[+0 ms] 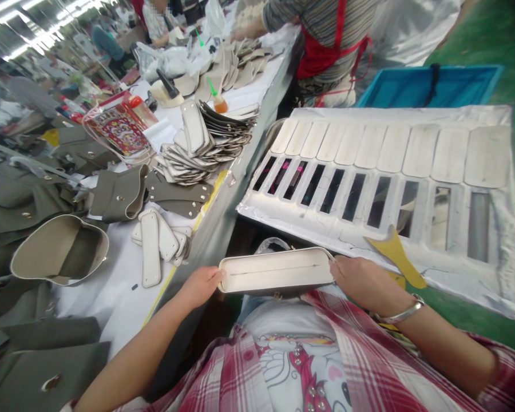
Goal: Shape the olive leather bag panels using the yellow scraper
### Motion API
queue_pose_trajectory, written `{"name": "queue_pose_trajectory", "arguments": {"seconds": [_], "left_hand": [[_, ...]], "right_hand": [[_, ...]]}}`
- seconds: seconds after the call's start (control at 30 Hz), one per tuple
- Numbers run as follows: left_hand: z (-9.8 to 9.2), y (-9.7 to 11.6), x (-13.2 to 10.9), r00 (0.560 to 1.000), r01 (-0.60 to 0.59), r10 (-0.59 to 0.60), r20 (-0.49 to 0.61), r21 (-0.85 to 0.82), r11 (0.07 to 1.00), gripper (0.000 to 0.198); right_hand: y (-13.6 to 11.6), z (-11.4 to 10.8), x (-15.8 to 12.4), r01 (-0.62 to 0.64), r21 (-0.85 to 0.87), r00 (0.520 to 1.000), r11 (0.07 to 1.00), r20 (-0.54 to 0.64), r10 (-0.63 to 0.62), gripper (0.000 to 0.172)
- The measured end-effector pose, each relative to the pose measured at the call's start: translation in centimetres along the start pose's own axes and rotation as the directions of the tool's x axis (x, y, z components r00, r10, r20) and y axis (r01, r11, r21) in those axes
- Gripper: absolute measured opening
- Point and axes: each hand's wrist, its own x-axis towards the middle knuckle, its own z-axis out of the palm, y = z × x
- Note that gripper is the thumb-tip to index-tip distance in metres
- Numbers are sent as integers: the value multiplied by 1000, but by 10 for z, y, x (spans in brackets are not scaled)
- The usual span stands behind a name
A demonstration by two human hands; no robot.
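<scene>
Between my two hands, in front of my body, is a handbag [278, 272] with a long, cream, rounded-end face turned up. A dark line runs along the middle of that face, and some grey-green body shows under its near edge. My left hand [203, 284] pinches its left end. At the other end, my right hand [360, 280] grips the corner with closed fingers. To the left on the table lie loose pale oblong panels [151, 252] with small holes. Behind them is a large pile of similar panels [193, 146].
A white rack [309, 220] with slots and a row of cream panels [388, 146] stands at right, a yellow scraper-like piece [397, 254] on its edge. Grey-green bags [115, 194] crowd the left table. Beyond are a glue bottle [218, 103], a blue crate [467, 86] and a co-worker's red apron [326, 54].
</scene>
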Motion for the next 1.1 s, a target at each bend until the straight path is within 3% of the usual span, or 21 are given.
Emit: {"name": "queue_pose_trajectory", "arguments": {"seconds": [0.1, 0.17, 0.3, 0.37, 0.63, 0.87, 1.0, 1.1], "left_hand": [[3, -3, 2, 999, 22, -20, 31, -51, 998, 42], [6, -11, 2, 997, 50, -38, 73, -168, 984, 50], [15, -30, 0, 991, 102, -31, 131, -579, 809, 51], [20, -37, 1, 991, 102, -23, 132, -633, 768, 44], [26, -43, 10, 994, 92, -37, 103, -612, 785, 41], [31, -43, 11, 986, 100, -4, 166, -573, 813, 52], [18, -32, 5, 994, 56, -26, 104, -297, 953, 46], [8, -22, 1, 997, 23, -15, 75, -110, 994, 43]], "right_hand": [[1, 1, 0, -23, -7, 1000, 1000, -2, 23, 22], [1, 4, 0, -25, -24, 999, 999, -35, 24, 23], [1, 9, -1, -3, -33, 998, 999, -64, 1, 22], [1, 9, -1, 11, -41, 998, 999, -56, -14, 19], [1, 7, 4, 6, -1, 1000, 1000, -22, -6, 18], [3, 5, 5, -61, 57, 998, 996, 23, 60, 15], [3, 8, 5, 21, -106, 999, 994, -47, -26, 13], [2, 6, 6, 29, -134, 999, 991, -37, -35, 15]]}}
